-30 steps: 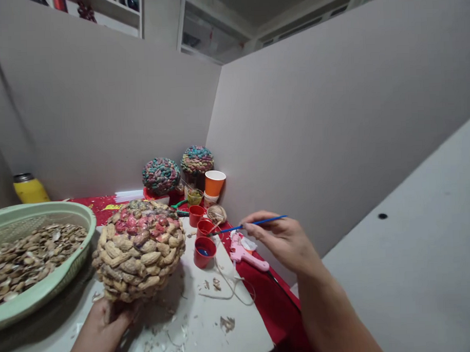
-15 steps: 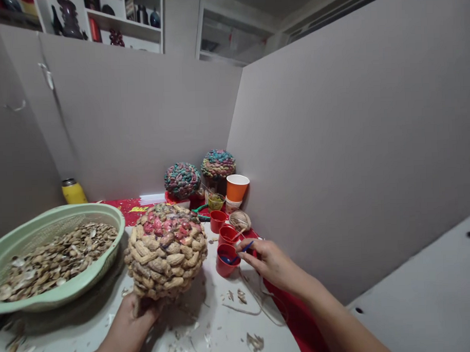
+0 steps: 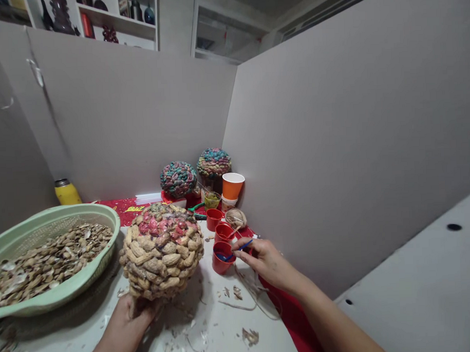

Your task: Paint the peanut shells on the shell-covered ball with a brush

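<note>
A ball covered in peanut shells (image 3: 164, 258) rises over the table, its top partly coloured red. My left hand (image 3: 126, 323) is closed around its underside; the fingers' far side is hidden beneath the ball. Between the thumb and fingers of my right hand (image 3: 263, 257) is a thin blue paintbrush (image 3: 243, 245), its lower end dipping into the nearest red cup (image 3: 221, 263), which contains dark blue paint. Behind that cup stand a second red cup (image 3: 223, 232), with a light stick leaning in it, and a third red cup (image 3: 213, 220).
A green basket (image 3: 115, 221) of loose shells stands on the left. Towards the back are two coloured shell balls (image 3: 178, 179), an orange paper cup (image 3: 233, 187), a twine roll (image 3: 235, 218) and a yellow bottle (image 3: 67, 193). Shell bits and loose cord lie on the table.
The whole view has shifted slightly, moving things a little to the left. My left hand keeps the ball; the brush in my right hand tilts flatter, its end still in the nearest cup.
</note>
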`<state>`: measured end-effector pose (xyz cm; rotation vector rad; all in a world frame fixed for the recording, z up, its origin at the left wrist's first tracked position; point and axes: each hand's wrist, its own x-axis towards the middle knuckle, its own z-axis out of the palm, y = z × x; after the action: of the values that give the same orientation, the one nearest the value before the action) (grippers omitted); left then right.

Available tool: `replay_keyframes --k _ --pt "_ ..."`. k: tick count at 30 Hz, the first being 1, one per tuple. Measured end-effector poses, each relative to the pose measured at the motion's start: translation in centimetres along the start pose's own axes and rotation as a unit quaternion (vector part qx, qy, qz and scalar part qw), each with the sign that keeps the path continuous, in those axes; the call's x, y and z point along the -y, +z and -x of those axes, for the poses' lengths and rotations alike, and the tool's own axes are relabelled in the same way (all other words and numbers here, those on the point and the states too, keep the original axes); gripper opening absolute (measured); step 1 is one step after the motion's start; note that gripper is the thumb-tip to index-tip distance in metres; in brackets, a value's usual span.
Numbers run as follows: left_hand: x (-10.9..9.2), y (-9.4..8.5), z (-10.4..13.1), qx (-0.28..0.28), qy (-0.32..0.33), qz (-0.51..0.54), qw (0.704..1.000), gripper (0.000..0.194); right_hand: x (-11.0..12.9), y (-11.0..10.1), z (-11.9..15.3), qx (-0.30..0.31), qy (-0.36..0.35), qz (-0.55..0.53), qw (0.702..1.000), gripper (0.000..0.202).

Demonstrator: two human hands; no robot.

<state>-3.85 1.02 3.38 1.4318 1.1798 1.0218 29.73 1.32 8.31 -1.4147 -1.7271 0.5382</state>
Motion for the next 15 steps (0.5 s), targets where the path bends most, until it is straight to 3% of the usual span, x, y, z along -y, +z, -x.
replay_keyframes --k 6,15 --pt "0.3 -0.2 0.0 0.015 0.001 -0.017 1.0 0.039 -0.6 -0.3 0.2 -0.072 0.047 -0.078 0.993 0.031" --pt "0.1 -0.3 -0.4 0.0 0.008 -0.032 0.999 0.041 -2.4 -1.2 0.6 -0.204 0.119 -0.181 0.955 0.052"
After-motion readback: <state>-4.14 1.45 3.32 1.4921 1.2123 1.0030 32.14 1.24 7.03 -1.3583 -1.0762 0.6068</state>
